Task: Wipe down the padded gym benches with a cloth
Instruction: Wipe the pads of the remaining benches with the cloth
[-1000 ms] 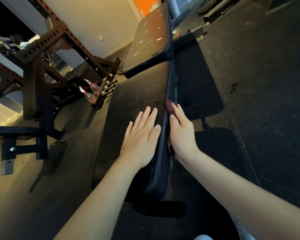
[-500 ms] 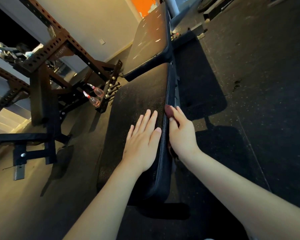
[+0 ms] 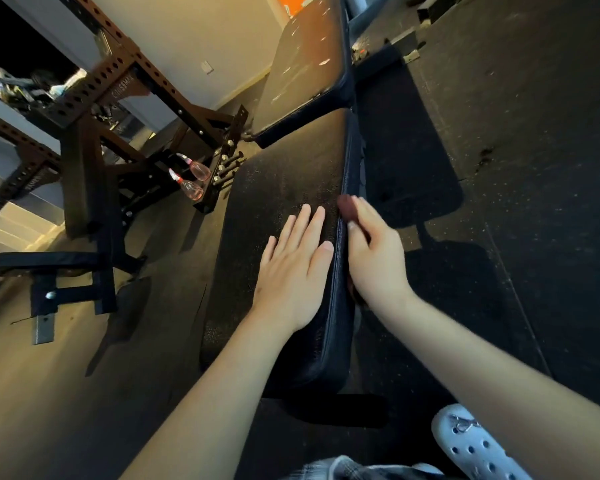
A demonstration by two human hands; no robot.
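Note:
The black padded bench has a flat seat pad (image 3: pixel 274 202) near me and a raised back pad (image 3: pixel 302 64) beyond it. My left hand (image 3: pixel 291 271) lies flat on the seat pad near its right edge, fingers straight. My right hand (image 3: pixel 374 258) presses a dark reddish cloth (image 3: pixel 346 205) against the seat pad's right side, with the thumb at the top seam. Only the cloth's ends show, one past the fingertips and one under the wrist.
A brown perforated steel rack (image 3: pixel 94 109) stands to the left, with two pink spray bottles (image 3: pixel 191 185) on the floor at its foot. Dark rubber flooring (image 3: pixel 534 168) spreads to the right. My white perforated shoe (image 3: pixel 475 445) is at the bottom right, beside the bench's end.
Both hands keep nearly the same place on the seat pad. The view has shifted slightly, and my shoe now shows at the bottom right.

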